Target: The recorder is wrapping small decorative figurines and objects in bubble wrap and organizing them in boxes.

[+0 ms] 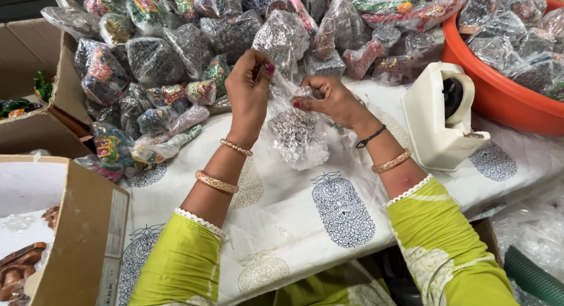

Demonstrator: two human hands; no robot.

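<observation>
My left hand (249, 91) and my right hand (329, 100) both grip the top of a clear plastic bag (296, 132) filled with small silvery pieces. The bag hangs between them just above a white cloth with blue leaf prints (294, 212). My left thumb and fingers pinch the bag's upper left edge. The fingers of my right hand fold its neck from the right. Both wrists wear gold bangles, and the sleeves are lime green.
A heap of filled plastic bags (176, 53) lies at the back of the cloth. An orange tub (499, 94) with more bags stands at the right, a white tape dispenser (443, 115) before it. Cardboard boxes (76, 235) stand at the left.
</observation>
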